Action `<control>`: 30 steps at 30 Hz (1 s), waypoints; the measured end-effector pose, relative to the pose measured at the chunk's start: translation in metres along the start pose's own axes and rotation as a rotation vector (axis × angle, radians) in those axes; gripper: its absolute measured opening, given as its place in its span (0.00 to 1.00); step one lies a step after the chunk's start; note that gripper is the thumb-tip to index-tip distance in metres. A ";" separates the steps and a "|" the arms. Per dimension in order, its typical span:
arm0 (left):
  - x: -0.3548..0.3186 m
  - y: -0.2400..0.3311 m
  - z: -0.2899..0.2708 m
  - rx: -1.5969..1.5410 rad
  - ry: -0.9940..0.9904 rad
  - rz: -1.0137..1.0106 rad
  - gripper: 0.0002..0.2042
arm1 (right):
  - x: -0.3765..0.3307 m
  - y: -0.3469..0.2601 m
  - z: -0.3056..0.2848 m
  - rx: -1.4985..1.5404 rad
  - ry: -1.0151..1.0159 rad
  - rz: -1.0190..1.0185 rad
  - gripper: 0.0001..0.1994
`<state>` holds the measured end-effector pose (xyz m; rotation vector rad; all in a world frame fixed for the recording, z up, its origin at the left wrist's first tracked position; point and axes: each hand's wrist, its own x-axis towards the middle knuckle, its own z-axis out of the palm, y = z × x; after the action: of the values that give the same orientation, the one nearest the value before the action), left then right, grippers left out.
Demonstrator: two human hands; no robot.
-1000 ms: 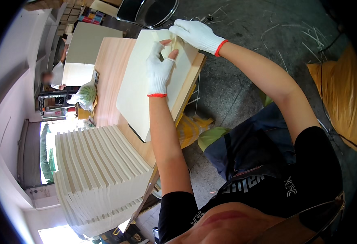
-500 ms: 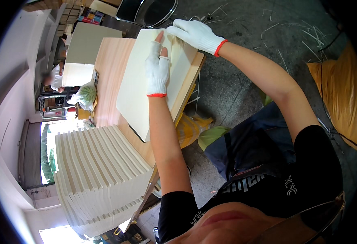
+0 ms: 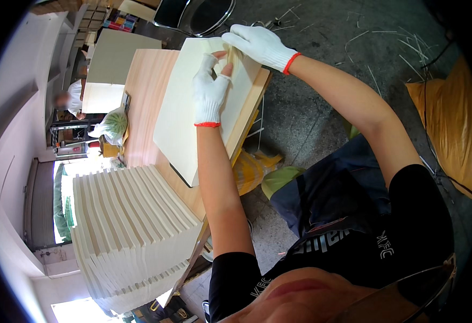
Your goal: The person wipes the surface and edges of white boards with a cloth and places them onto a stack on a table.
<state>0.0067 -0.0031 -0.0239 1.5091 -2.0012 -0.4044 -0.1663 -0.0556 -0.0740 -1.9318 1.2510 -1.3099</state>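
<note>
Rightward curls the white-gloved left hand, fingertips parted, working flat cream paper beside the bunched white-gloved right hand, its pinch unclear.

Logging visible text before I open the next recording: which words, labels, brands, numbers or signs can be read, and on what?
Black fabric T-shirt, front: large pale lettering, partly lost in folds; wording withheld.
Same T-shirt, upper chest: two smaller pale letter groups; wording withheld.
Yellow-patterned plastic bag: any markings too indistinct to read.
Large off-white paper sheets: no text visible.
</note>
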 end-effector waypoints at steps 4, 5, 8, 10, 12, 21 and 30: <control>-0.003 0.001 0.003 -0.131 0.050 0.045 0.19 | -0.001 0.002 0.002 -0.034 -0.011 -0.015 0.23; -0.003 0.003 0.001 -0.093 0.023 0.014 0.19 | 0.000 0.003 0.003 -0.031 -0.003 -0.016 0.23; -0.001 0.000 0.003 -0.031 0.061 0.099 0.19 | 0.003 0.010 0.006 -0.035 0.035 -0.054 0.23; -0.001 -0.002 0.004 0.010 0.075 0.137 0.18 | 0.003 0.012 0.010 -0.052 0.076 -0.117 0.23; 0.000 -0.002 0.001 0.068 0.038 0.098 0.16 | 0.002 0.012 0.009 -0.028 0.047 -0.059 0.22; 0.000 0.006 0.001 -0.033 -0.025 -0.068 0.15 | 0.002 0.009 0.005 -0.009 0.018 -0.022 0.22; -0.002 0.001 0.003 0.014 0.080 0.073 0.11 | 0.000 0.002 0.001 -0.010 -0.012 0.018 0.22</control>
<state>0.0046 -0.0015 -0.0263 1.4336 -1.9937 -0.2958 -0.1662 -0.0563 -0.0756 -1.9280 1.2687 -1.2841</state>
